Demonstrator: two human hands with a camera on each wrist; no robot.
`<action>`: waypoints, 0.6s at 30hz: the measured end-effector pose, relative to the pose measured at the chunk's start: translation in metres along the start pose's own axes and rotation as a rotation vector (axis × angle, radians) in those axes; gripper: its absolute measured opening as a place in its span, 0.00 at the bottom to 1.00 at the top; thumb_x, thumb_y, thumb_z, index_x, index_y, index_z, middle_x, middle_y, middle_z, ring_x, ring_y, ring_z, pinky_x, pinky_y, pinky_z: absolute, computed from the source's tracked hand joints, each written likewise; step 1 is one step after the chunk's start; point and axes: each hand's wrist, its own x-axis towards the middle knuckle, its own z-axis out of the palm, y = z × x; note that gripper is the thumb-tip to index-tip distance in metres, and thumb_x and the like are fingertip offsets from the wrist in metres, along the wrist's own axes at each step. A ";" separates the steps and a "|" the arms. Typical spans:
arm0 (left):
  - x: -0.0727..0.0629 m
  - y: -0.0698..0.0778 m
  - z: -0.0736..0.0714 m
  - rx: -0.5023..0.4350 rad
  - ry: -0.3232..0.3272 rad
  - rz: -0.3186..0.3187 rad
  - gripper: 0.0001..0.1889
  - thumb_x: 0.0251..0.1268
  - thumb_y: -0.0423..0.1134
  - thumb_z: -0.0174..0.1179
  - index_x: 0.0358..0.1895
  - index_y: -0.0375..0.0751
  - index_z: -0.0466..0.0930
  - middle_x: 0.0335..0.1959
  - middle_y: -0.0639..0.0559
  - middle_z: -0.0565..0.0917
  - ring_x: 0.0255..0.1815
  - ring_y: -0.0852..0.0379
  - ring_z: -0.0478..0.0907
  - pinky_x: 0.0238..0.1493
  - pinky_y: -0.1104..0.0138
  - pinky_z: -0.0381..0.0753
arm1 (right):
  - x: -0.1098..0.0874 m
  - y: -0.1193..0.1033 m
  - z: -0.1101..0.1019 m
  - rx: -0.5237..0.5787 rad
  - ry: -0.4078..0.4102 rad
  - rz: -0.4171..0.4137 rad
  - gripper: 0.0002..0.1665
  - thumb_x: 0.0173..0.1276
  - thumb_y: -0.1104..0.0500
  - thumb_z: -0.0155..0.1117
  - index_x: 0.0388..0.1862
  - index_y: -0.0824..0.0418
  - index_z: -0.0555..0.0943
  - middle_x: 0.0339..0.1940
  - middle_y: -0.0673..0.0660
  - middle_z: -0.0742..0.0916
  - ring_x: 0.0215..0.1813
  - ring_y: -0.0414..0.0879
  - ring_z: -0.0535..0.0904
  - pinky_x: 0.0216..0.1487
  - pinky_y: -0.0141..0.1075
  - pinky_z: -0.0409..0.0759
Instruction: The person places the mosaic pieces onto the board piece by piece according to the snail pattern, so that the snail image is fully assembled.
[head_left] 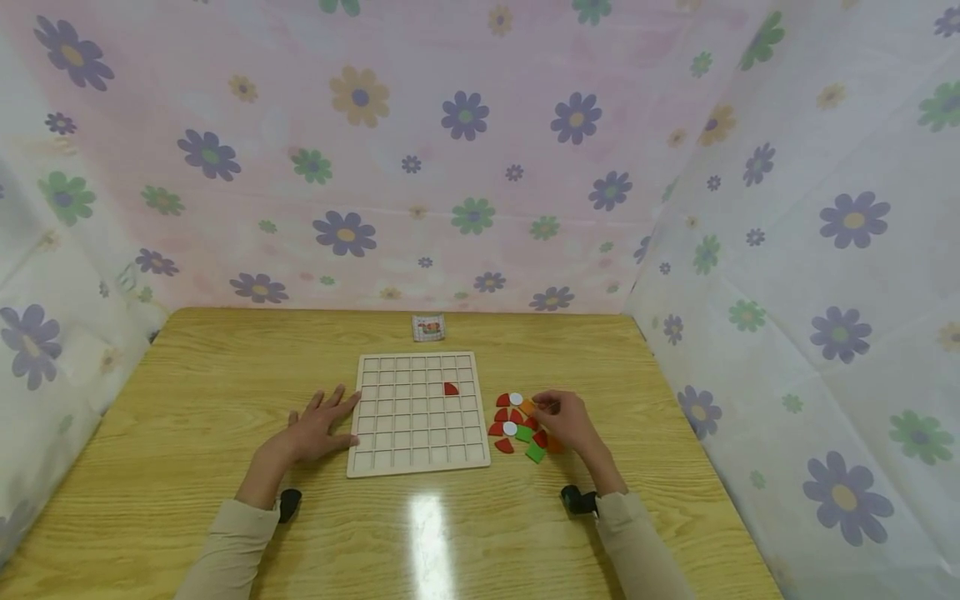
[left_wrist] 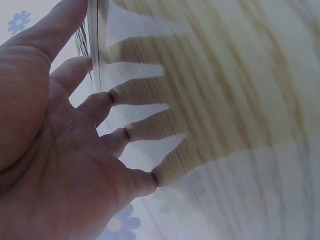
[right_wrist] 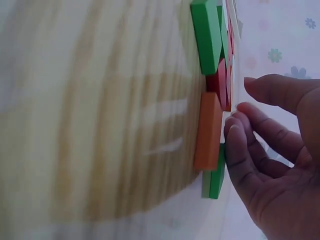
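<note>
A pale wooden grid board (head_left: 418,414) lies on the table, with one red quarter-circle piece (head_left: 451,389) in a cell at its upper right. My left hand (head_left: 313,429) rests with spread fingers at the board's left edge, thumb and index fingertips touching the rim. Over the loose pieces right of the board hovers my right hand (head_left: 566,419). Its fingers are loosely bent, thumb apart from them, nothing between. Close to its fingertips is an orange piece (head_left: 527,407). Around it lie several red quarter-circles (head_left: 504,447), white discs (head_left: 510,429) and green squares (head_left: 536,452).
A small picture card (head_left: 428,327) with a colored pattern on a grid lies behind the board. Flowered cloth (head_left: 465,167) hangs behind and at the sides of the wooden table (head_left: 315,533). Another orange block (right_wrist: 209,132) stands near the right hand in the right wrist view.
</note>
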 end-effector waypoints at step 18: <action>-0.001 0.005 -0.001 0.041 0.005 -0.005 0.41 0.71 0.49 0.64 0.80 0.36 0.56 0.80 0.26 0.48 0.78 0.18 0.39 0.61 0.17 0.41 | 0.006 -0.009 0.009 -0.083 -0.021 0.048 0.12 0.68 0.62 0.71 0.47 0.67 0.85 0.41 0.59 0.87 0.40 0.49 0.82 0.44 0.44 0.83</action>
